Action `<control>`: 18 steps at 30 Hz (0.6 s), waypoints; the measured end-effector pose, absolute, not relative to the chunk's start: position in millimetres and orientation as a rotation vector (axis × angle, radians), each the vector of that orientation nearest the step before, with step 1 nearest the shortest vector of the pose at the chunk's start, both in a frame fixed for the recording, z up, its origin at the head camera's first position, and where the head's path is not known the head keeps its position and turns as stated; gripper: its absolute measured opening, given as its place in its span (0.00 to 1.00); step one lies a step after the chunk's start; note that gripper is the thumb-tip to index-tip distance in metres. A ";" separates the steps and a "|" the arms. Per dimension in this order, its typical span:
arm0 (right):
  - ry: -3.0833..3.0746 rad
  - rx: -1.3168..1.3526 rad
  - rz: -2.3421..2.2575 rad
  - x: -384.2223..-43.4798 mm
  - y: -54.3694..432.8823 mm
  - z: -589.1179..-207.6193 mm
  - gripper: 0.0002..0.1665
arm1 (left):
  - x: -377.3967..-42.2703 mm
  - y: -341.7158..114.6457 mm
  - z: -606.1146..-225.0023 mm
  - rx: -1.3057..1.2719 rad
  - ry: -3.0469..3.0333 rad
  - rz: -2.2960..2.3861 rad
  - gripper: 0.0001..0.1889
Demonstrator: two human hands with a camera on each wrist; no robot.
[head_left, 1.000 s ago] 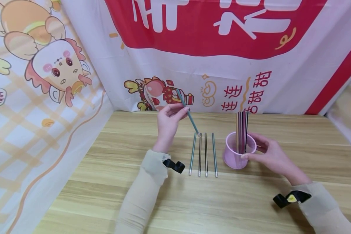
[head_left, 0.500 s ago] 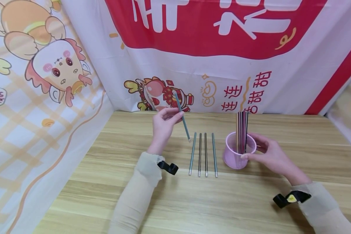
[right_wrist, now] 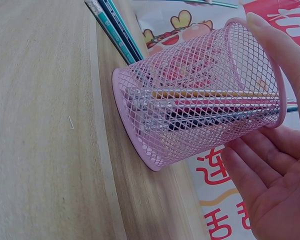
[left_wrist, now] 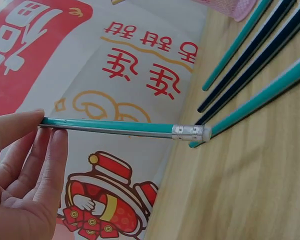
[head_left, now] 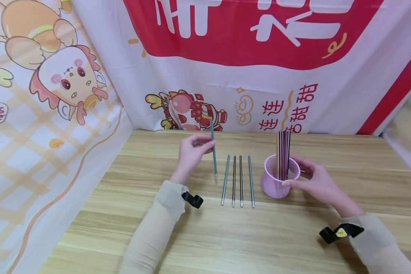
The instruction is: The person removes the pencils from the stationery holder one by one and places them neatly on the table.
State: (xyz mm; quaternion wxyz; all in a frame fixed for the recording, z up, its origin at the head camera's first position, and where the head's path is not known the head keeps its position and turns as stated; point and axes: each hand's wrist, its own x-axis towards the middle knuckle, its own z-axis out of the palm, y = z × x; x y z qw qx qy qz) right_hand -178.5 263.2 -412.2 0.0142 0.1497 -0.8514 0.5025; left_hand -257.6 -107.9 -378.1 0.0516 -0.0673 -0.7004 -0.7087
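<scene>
Wood-grain table (head_left: 277,239), white cloth (head_left: 246,74) with red panel (head_left: 226,45) behind — cartoon-printed cloth (head_left: 72,76) on the left

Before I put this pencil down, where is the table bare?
A broad bare patch of table lies nearest you, between your left sleeve and right sleeve. Another lies between your left sleeve and the patterned cloth. It's crowded around the four lying pencils, with only a narrow strip between them and the pink cup your right hand holds.
</scene>
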 end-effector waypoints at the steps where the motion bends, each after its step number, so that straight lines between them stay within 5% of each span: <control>1: -2.650 0.466 1.566 -178.6 263.2 -412.3 0.49 | -257.5 -108.2 -379.5 -0.208 -2.139 -2.161 0.12; 18: -2.642 0.481 1.566 -177.8 263.1 -411.9 0.49 | -254.5 -110.8 -395.0 -0.199 -2.432 -2.119 0.13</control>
